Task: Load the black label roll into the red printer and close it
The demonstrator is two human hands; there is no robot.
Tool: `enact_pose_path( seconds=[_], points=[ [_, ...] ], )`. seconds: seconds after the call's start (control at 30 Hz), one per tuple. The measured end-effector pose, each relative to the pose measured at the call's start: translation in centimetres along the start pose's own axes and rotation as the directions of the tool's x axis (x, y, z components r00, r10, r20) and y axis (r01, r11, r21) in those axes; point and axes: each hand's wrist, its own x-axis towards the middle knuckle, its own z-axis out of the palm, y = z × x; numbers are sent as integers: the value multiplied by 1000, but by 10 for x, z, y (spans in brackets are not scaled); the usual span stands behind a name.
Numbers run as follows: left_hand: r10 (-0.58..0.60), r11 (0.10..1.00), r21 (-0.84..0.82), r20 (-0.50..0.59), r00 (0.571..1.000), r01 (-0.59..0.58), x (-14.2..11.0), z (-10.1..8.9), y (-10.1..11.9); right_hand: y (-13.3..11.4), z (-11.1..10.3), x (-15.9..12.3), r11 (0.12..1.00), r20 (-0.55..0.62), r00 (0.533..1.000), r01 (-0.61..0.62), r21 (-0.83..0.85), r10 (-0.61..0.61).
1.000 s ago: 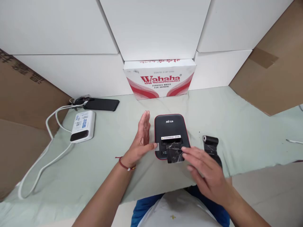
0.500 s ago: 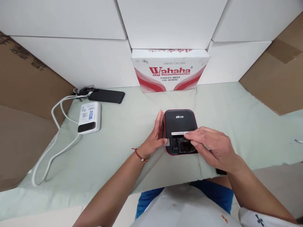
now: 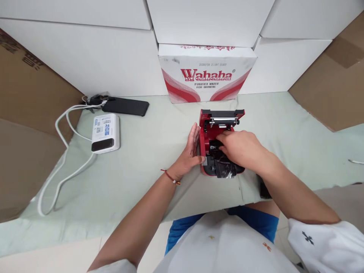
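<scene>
A small black-and-red label printer (image 3: 210, 171) stands on the cloth with its lid (image 3: 223, 113) raised, baring a red compartment. My left hand (image 3: 190, 154) grips its left side, fingers along the wall and thumb on the grey latch (image 3: 204, 160). Inside, a roll of black film (image 3: 213, 146) is partly hidden by my right hand (image 3: 242, 149), whose bent fingers are closed on it. A creased black strip (image 3: 225, 170) hangs out over the printer's near edge. Another black piece (image 3: 264, 187) shows at the table edge, mostly hidden under my right forearm.
A Wahaha carton (image 3: 209, 76) stands behind the printer against white boxes. At left lie a black phone (image 3: 126, 106), a white power bank (image 3: 105, 132) and a looped white cable (image 3: 55, 159). Cardboard (image 3: 318, 83) walls the right side; a thin white stick (image 3: 355, 162) lies there.
The printer's lid has swung up from closed. My right hand has moved from the black strip at the slot into the compartment. My left hand has come against the printer's side.
</scene>
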Motion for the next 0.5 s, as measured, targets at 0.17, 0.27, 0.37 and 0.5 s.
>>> enact_pose_path(
  seconds=[0.17,0.27,0.37,0.5],
  points=[
    [-4,1000,-9,5,1000,4,2,-2,-2,-14,-7,26,997,146,989,38,-69,-28],
    [-4,1000,-25,-7,1000,4,3,-2,-3,-14,-6,27,997,123,992,18,-71,-9],
    [3,999,-32,-20,1000,-4,3,-1,-4,-1,-11,5,1000,32,999,23,0,-23],
    [-2,1000,-23,-32,999,1,3,-2,-7,45,-25,-55,921,-289,950,213,326,-118]
  ],
)
